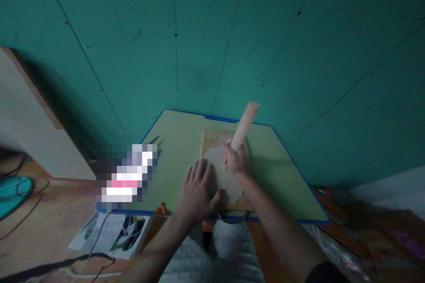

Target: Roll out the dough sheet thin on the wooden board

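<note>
My right hand [234,160] is wrapped round a plain wooden rolling pin [246,124], which slants up and away to the right. Beneath that fist lies a thin, grey-beige sheet with ragged edges [229,185], like rolled clay or dough; whether the pin's lower end touches it is hidden by the hand. A square wooden board [215,136] carries the sheet. My left hand [198,191] rests flat with fingers apart at the sheet's left edge, its thumb over the near part.
The board lies on a pale green table top [175,135] with a blue rim. A thin pointed dark tool [154,139] and a pixelated patch are on its left. Behind rises a green wall [146,53]. Papers [111,232] and cables are below left.
</note>
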Demonstrator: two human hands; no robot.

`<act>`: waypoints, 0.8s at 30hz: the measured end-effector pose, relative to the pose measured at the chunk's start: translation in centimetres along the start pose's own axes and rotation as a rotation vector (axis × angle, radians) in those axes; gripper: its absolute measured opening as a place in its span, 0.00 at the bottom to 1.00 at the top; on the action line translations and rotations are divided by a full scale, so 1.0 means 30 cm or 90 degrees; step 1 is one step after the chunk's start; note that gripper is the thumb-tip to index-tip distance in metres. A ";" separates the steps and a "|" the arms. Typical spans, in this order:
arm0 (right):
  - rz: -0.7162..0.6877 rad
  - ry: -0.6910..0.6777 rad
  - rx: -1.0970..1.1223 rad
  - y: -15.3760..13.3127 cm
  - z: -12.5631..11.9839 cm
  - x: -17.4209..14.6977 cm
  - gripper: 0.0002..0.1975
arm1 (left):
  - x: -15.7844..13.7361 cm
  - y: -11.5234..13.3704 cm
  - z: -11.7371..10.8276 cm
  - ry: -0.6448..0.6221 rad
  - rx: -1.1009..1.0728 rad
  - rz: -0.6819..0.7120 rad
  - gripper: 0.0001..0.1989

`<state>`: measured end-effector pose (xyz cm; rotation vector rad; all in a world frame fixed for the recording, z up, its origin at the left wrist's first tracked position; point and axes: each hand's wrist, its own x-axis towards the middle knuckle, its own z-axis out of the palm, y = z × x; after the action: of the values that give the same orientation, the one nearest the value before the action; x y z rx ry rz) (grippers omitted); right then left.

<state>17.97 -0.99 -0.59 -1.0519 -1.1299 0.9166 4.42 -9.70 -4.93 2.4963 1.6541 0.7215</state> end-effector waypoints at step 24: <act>0.130 0.036 0.007 -0.091 -0.337 -0.133 0.23 | 0.038 0.071 -0.034 -0.047 0.080 0.181 0.26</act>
<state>27.22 -7.30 0.09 -1.1927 -0.9813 1.0459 6.18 -9.81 -3.01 2.8463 1.3777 0.5530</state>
